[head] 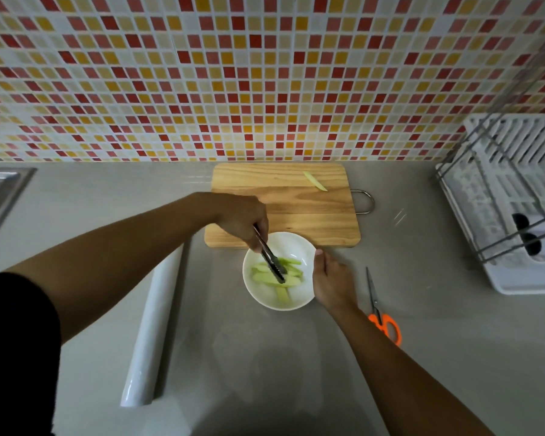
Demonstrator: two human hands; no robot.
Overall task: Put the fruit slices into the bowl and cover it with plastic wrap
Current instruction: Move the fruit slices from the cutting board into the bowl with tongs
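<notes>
A white bowl (266,298) sits on the grey counter just in front of a wooden cutting board (296,212). Several pale green fruit slices (291,272) lie inside it. My left hand (244,220) grips metal tongs (269,258) whose tips reach down among the slices in the bowl. My right hand (331,283) holds the bowl's right rim. One slice (315,180) lies alone at the board's far right. A roll of plastic wrap (153,328) lies on the counter to the left of the bowl.
Orange-handled scissors (379,309) lie right of the bowl. A white dish rack (510,215) stands at the right edge. A sink corner (0,196) shows at the far left. The tiled wall (265,73) rises behind the board.
</notes>
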